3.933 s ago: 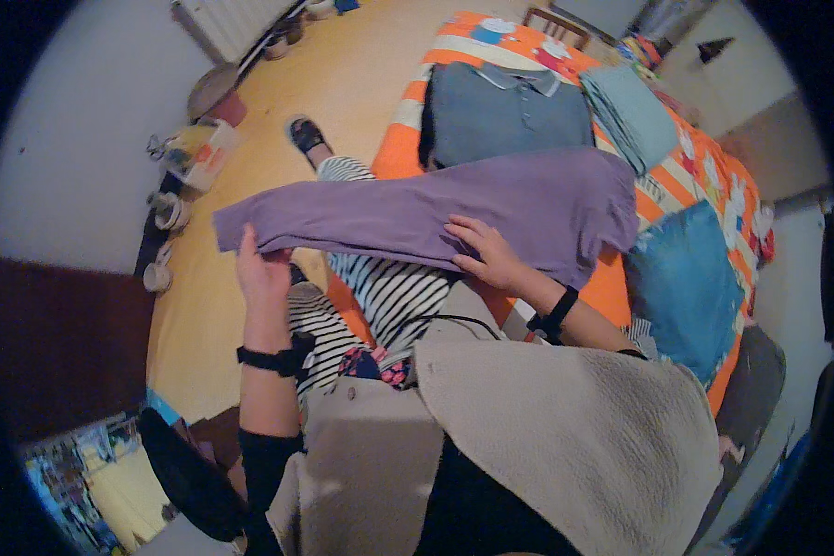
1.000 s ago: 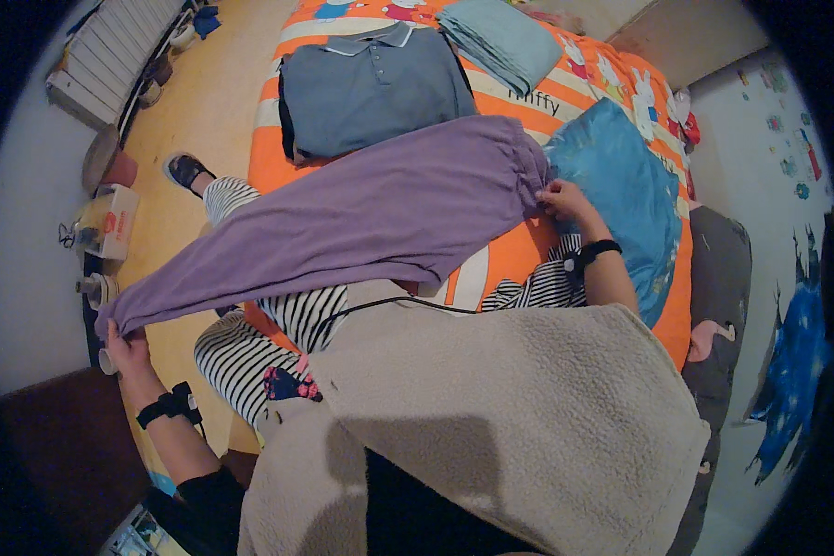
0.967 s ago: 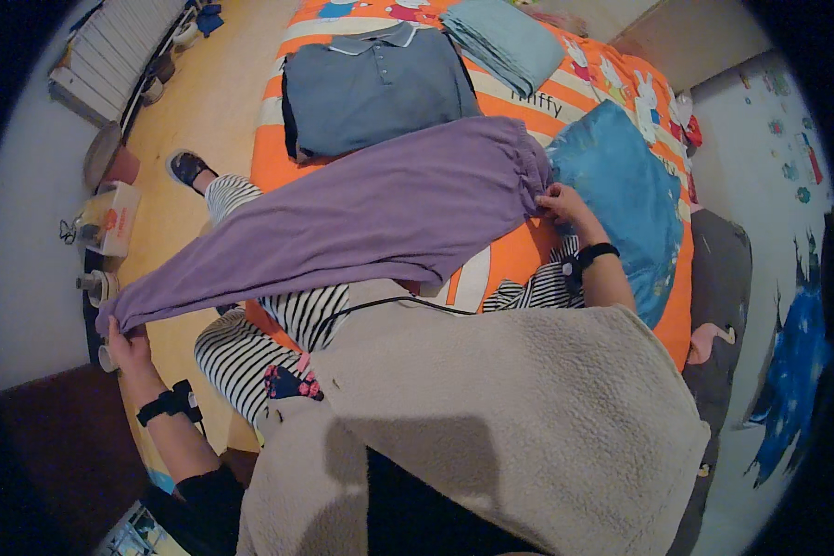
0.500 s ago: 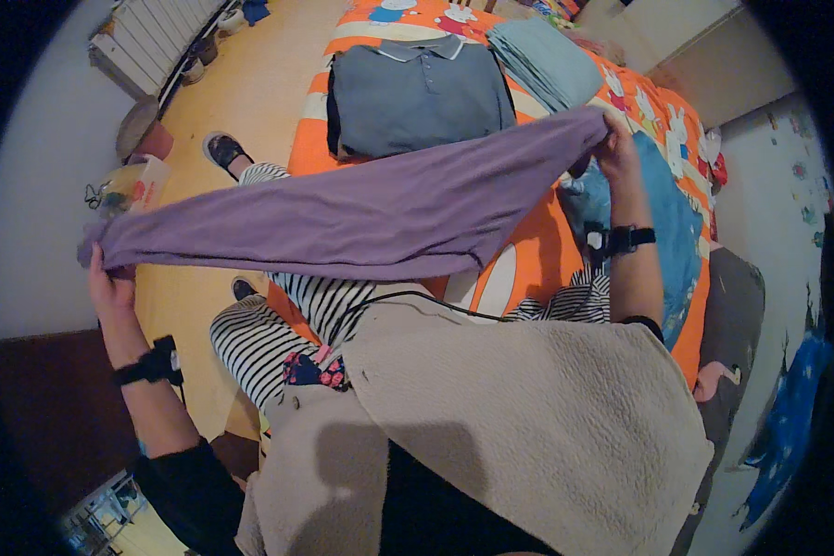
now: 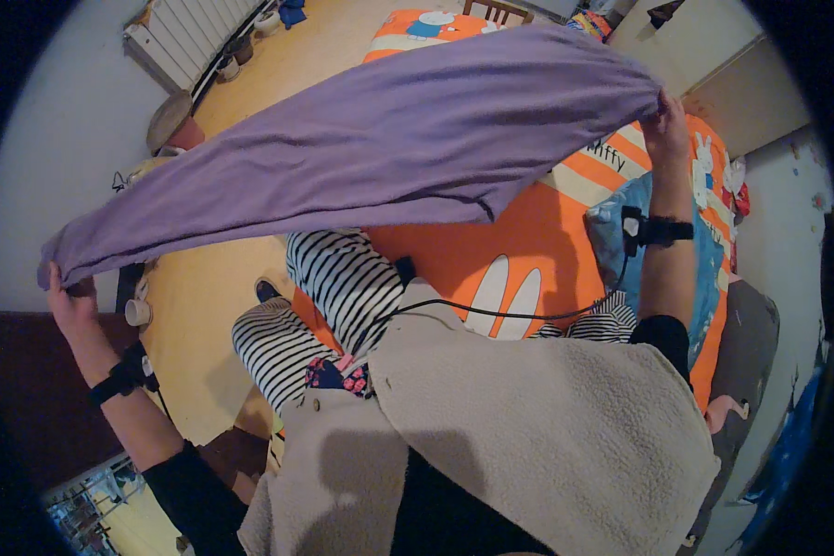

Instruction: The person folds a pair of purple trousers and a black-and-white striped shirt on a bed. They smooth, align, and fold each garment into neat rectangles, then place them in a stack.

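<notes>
Garment [image 5: 371, 157], purple, spans the air above floor [image 5: 190, 352] and orange bed [image 5: 445, 250]; left hand [image 5: 76, 304] and right hand [image 5: 667, 134] each grip one end. I judge the step as spreading it; the next move calls for even tension. Its folds hide some fingertips from me, and part of the bed.

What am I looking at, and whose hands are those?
There is no robot here, just a person. The camera sits on their head and looks down, and its wide lens bends straight edges near the rim. The person's left hand and right hand are bare, with a black band on each wrist. They hold a purple cloth stretched between them by its ends. On the bed's orange cover lies something blue, perhaps a cushion.
</notes>
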Demonstrator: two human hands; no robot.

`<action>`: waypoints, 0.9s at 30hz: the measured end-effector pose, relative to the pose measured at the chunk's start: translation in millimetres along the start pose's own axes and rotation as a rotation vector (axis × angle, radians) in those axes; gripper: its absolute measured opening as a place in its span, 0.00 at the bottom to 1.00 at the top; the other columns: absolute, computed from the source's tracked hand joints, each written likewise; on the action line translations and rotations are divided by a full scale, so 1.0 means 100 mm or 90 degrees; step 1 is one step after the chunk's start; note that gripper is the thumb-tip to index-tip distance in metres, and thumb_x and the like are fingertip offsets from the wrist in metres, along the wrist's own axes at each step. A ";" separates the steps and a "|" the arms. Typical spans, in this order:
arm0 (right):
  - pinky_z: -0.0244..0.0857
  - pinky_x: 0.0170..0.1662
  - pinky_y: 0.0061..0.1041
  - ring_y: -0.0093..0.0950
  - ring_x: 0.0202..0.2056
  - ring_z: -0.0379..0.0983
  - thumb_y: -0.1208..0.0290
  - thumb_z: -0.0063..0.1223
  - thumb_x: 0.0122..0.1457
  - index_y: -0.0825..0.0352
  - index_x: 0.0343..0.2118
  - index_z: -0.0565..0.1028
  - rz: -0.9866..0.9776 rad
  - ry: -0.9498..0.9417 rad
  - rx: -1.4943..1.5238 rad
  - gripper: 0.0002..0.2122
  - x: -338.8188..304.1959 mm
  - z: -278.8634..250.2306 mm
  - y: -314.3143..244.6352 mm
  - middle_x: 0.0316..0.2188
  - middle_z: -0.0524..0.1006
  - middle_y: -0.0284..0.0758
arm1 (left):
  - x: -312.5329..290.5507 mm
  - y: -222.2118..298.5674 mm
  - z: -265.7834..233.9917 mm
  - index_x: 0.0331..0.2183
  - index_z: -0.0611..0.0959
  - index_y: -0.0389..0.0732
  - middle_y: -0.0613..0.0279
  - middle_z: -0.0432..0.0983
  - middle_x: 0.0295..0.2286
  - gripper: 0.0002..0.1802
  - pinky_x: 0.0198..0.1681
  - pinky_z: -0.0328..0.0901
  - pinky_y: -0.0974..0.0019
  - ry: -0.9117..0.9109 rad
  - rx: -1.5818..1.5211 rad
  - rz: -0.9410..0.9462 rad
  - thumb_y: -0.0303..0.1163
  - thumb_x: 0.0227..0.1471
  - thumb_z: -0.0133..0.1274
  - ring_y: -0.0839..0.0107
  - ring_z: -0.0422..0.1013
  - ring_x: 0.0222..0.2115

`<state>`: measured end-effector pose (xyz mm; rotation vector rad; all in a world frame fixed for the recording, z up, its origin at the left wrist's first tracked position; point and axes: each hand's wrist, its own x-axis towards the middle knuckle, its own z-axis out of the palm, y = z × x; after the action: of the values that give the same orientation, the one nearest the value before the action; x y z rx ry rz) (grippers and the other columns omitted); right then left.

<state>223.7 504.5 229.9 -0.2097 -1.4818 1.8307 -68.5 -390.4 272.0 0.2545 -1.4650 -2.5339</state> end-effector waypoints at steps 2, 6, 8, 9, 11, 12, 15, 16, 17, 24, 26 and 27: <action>0.70 0.40 0.27 0.27 0.36 0.74 0.68 0.46 0.61 0.69 0.37 0.73 0.059 0.080 -0.023 0.09 -0.16 -0.26 0.35 0.35 0.76 0.33 | 0.01 -0.23 -0.12 0.53 0.69 0.34 0.50 0.67 0.52 0.23 0.58 0.60 0.49 0.014 -0.001 -0.021 0.34 0.59 0.48 0.55 0.64 0.54; 0.69 0.33 0.28 0.28 0.34 0.74 0.69 0.52 0.56 0.72 0.40 0.73 0.257 0.193 -0.252 0.13 -0.74 -0.75 1.54 0.35 0.76 0.36 | 0.06 -1.06 -0.40 0.52 0.71 0.36 0.52 0.71 0.49 0.22 0.55 0.62 0.49 0.079 0.033 -0.132 0.37 0.60 0.47 0.56 0.67 0.49; 0.69 0.34 0.29 0.29 0.34 0.73 0.71 0.56 0.52 0.72 0.42 0.73 0.335 0.319 -0.444 0.15 -1.06 -0.90 1.83 0.36 0.76 0.38 | 0.07 -1.52 -0.52 0.51 0.72 0.37 0.52 0.72 0.48 0.21 0.52 0.64 0.48 0.080 0.065 -0.165 0.39 0.61 0.45 0.55 0.69 0.48; 0.69 0.36 0.30 0.30 0.35 0.73 0.73 0.58 0.51 0.71 0.43 0.72 0.344 0.399 -0.479 0.16 -1.22 -0.84 1.98 0.36 0.76 0.39 | 0.07 -1.70 -0.55 0.50 0.72 0.38 0.52 0.72 0.47 0.20 0.50 0.65 0.48 0.076 0.059 -0.184 0.39 0.61 0.45 0.55 0.69 0.47; 0.69 0.41 0.30 0.31 0.37 0.74 0.73 0.58 0.51 0.71 0.46 0.71 0.254 0.319 -0.472 0.19 -1.32 -0.59 2.12 0.38 0.76 0.40 | 0.09 -1.84 -0.51 0.50 0.72 0.38 0.53 0.72 0.47 0.20 0.49 0.66 0.48 0.065 0.063 -0.197 0.39 0.61 0.44 0.56 0.70 0.46; 0.69 0.43 0.30 0.31 0.38 0.74 0.73 0.58 0.50 0.70 0.47 0.71 0.192 0.273 -0.477 0.20 -1.39 -0.42 2.14 0.39 0.76 0.40 | 0.08 -1.88 -0.43 0.49 0.73 0.38 0.53 0.72 0.47 0.19 0.48 0.67 0.48 0.059 0.072 -0.190 0.39 0.62 0.44 0.56 0.70 0.46; 0.64 0.53 0.28 0.32 0.49 0.70 0.71 0.60 0.51 0.69 0.54 0.67 0.190 0.062 -0.524 0.26 -1.38 0.29 2.09 0.48 0.73 0.41 | -0.05 -1.75 0.01 0.49 0.72 0.37 0.53 0.73 0.45 0.18 0.42 0.71 0.52 -0.023 0.111 -0.150 0.38 0.62 0.44 0.58 0.73 0.43; 0.62 0.55 0.28 0.32 0.52 0.68 0.70 0.61 0.51 0.69 0.55 0.65 0.205 0.012 -0.508 0.28 -1.36 0.59 2.06 0.50 0.72 0.42 | -0.13 -1.68 0.23 0.49 0.72 0.37 0.53 0.73 0.44 0.18 0.40 0.72 0.54 -0.050 0.142 -0.117 0.37 0.62 0.44 0.58 0.73 0.42; 0.60 0.57 0.29 0.33 0.55 0.66 0.70 0.62 0.51 0.68 0.57 0.63 0.209 -0.076 -0.414 0.30 -1.36 0.91 2.02 0.53 0.69 0.43 | -0.22 -1.60 0.46 0.49 0.72 0.37 0.53 0.74 0.44 0.18 0.39 0.73 0.55 -0.063 0.171 -0.091 0.37 0.62 0.44 0.58 0.74 0.41; 0.56 0.60 0.36 0.37 0.61 0.57 0.61 0.59 0.53 0.61 0.64 0.55 0.286 -0.430 0.141 0.37 -1.57 2.65 1.44 0.59 0.62 0.40 | -1.37 -1.93 2.71 0.43 0.76 0.36 0.59 0.78 0.35 0.15 0.32 0.74 0.63 -0.318 0.256 0.013 0.36 0.58 0.49 0.66 0.77 0.32; 0.54 0.61 0.37 0.36 0.61 0.57 0.55 0.58 0.54 0.60 0.63 0.56 0.295 -0.416 0.309 0.36 -1.52 2.57 1.38 0.60 0.62 0.39 | -1.95 -2.23 3.15 0.50 0.71 0.38 0.54 0.73 0.42 0.23 0.36 0.71 0.65 -0.598 0.372 -0.014 0.38 0.55 0.52 0.69 0.74 0.36; 0.52 0.62 0.38 0.34 0.61 0.57 0.52 0.57 0.54 0.59 0.63 0.56 0.319 -0.392 0.392 0.36 -1.48 2.38 1.37 0.60 0.62 0.37 | -2.24 -2.40 3.34 0.56 0.67 0.41 0.52 0.69 0.47 0.30 0.42 0.69 0.65 -0.744 0.335 -0.045 0.39 0.54 0.53 0.70 0.72 0.39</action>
<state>133.2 221.9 134.4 0.3496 -1.2128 2.8485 43.0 63.0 238.2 -1.3344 -2.4637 -2.2972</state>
